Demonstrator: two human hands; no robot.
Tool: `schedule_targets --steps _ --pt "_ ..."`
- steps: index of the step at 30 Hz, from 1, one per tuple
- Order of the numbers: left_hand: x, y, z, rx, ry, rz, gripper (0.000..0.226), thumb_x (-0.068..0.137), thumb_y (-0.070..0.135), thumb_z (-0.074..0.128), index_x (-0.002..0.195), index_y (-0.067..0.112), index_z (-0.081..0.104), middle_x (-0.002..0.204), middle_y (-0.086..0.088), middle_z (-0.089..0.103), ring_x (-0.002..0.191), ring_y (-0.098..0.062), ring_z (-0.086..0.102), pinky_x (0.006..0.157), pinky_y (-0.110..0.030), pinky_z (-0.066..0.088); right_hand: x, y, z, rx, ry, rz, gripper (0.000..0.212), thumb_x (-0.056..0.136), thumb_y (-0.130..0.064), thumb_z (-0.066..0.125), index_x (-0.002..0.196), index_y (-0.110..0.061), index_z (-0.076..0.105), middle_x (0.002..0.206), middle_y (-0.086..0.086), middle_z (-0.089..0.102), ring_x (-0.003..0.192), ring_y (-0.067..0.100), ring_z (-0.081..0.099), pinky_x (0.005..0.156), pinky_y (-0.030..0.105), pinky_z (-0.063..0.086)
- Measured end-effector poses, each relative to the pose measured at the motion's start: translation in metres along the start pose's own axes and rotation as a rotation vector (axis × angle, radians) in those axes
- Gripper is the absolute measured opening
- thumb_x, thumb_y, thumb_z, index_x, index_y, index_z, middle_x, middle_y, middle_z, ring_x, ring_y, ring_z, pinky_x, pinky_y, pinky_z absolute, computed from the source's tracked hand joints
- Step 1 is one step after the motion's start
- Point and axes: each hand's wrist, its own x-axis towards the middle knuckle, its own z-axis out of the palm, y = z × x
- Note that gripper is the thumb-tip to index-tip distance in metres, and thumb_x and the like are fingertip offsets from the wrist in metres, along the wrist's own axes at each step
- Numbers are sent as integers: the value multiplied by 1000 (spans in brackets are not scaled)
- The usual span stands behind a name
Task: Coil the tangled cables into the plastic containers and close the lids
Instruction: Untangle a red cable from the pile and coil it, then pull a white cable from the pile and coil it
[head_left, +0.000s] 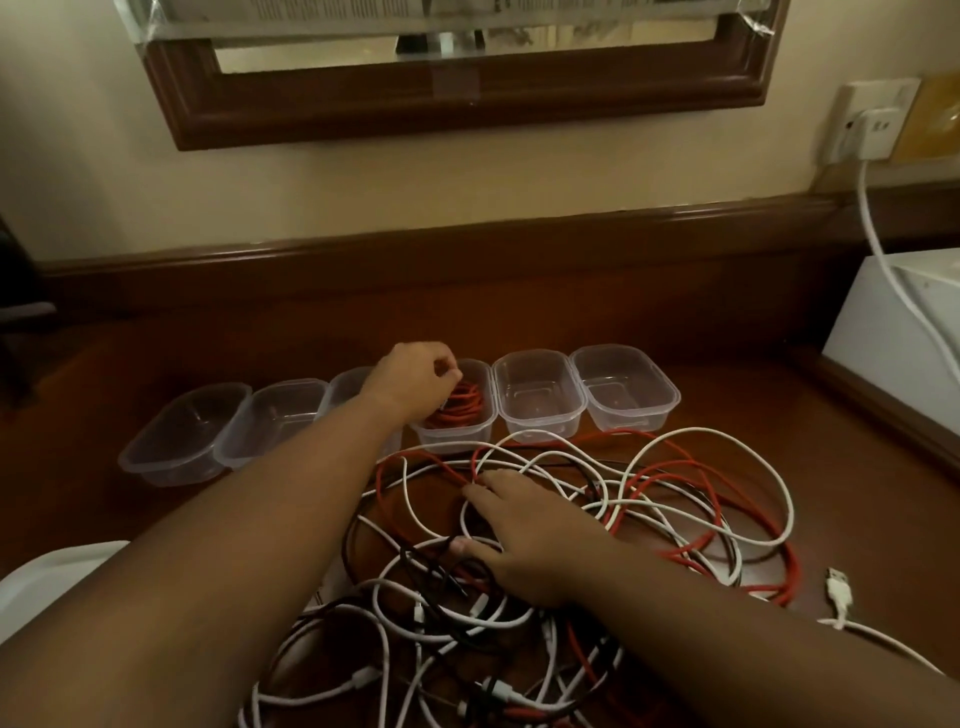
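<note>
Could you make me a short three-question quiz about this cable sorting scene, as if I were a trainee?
1. True or false: the coiled red cable lies in one of the clear containers.
2. How many clear containers stand in the row on the desk?
3. Which of the hands rests on the tangled cable pile? A) the left hand B) the right hand

Key:
1. True; it is in the fourth container from the left, with the left hand over it.
2. Six.
3. B; its spread fingers lie on the white, red and black cables.
</note>
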Motion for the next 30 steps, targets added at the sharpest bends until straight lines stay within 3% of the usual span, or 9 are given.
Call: schedule_targets --steps 2,4,8,13,19,23,25,28,30 --pt "-8 -2 -8 -11 -124 94 6 89 34 68 92 36 63 103 9 62 97 -12 60 79 -35 59 0 -1 0 5 1 1 75 95 -66 35 157 -27 15 165 0 9 151 17 5 121 38 12" --pt "-13 -4 -11 125 -213 164 12 88 30 71 94 36 62 108 12 56 101 -11 57 83 -32 57 0 -1 1 9 5 0 76 95 -66 35 157 -26 15 165 0 9 151 17 6 122 38 13" --pt "-12 -5 -4 209 -121 200 13 91 18 67 99 29 66 114 7 57 104 -13 57 83 -28 56 0 -1 2 19 17 8 75 95 -67 35 156 -28 16 165 -1 11 151 16 8 121 37 14" --pt "-11 0 7 239 -85 161 18 92 23 67 111 24 67 119 0 59 104 -17 59 84 -33 58 2 0 1 31 15 23 74 95 -67 35 156 -29 17 165 -2 11 151 16 7 122 39 15" --pt "-51 13 -21 85 31 200 15 92 34 66 104 27 68 102 9 60 91 -9 58 75 -28 55 3 -1 1 70 51 17 71 94 -66 36 152 -27 28 160 -1 25 145 17 25 117 39 27" --pt "-108 19 -36 -55 -74 237 9 92 33 67 94 25 71 87 12 66 79 -3 62 73 -34 59 -4 -8 -10 227 61 25 50 97 -52 45 142 -31 43 137 -2 49 125 16 48 104 37 41" --pt "-135 20 -40 -111 -133 252 7 91 31 67 93 25 72 85 10 67 79 -5 62 75 -36 58 -7 -11 -15 270 116 16 43 99 -43 47 139 -26 49 132 -2 53 119 14 49 105 38 40" --pt "-171 17 -43 -169 -211 220 15 92 37 63 92 25 72 85 9 68 79 -7 63 76 -38 56 -14 -14 -23 177 198 45 40 100 -36 47 137 -22 52 139 0 50 129 17 43 109 38 36" --pt "-187 14 -47 -169 -223 212 26 89 46 56 92 27 73 85 10 69 81 -6 63 76 -40 55 -24 -23 -27 121 242 42 31 97 -32 48 123 -24 62 125 -4 58 118 15 50 100 38 44"
